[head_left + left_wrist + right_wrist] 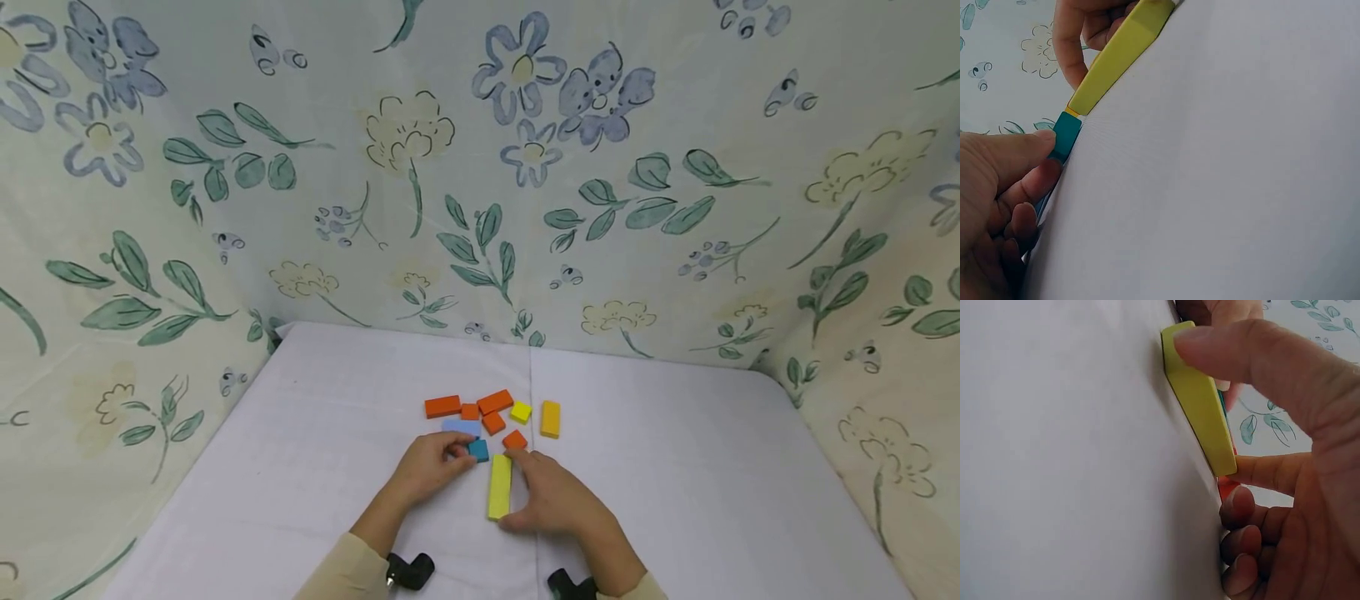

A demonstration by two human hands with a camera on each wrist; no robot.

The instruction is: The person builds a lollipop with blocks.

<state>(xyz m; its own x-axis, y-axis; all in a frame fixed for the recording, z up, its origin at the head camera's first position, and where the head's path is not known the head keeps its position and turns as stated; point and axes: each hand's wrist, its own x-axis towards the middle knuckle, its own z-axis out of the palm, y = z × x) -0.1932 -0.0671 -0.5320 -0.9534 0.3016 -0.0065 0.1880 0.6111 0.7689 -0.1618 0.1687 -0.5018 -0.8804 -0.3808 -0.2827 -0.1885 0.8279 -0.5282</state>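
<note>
A long yellow-green block [499, 487] lies lengthwise on the white cloth, and my right hand [558, 497] pinches it by its two ends, thumb at the near end. The right wrist view shows the thumb on one end of that block [1200, 406] and a fingertip at the other. To its left, my left hand [429, 468] pinches a small teal block [478, 451] between thumb and finger. In the left wrist view the teal block [1067, 134] stands close to the end of the yellow-green one [1119, 59].
Beyond the hands lie several orange blocks [442, 407], a light blue block [462, 427] partly behind my left hand, a small yellow block [521, 412] and an amber block [551, 419] to the right. Floral cloth [480, 167] hangs behind the table [712, 483].
</note>
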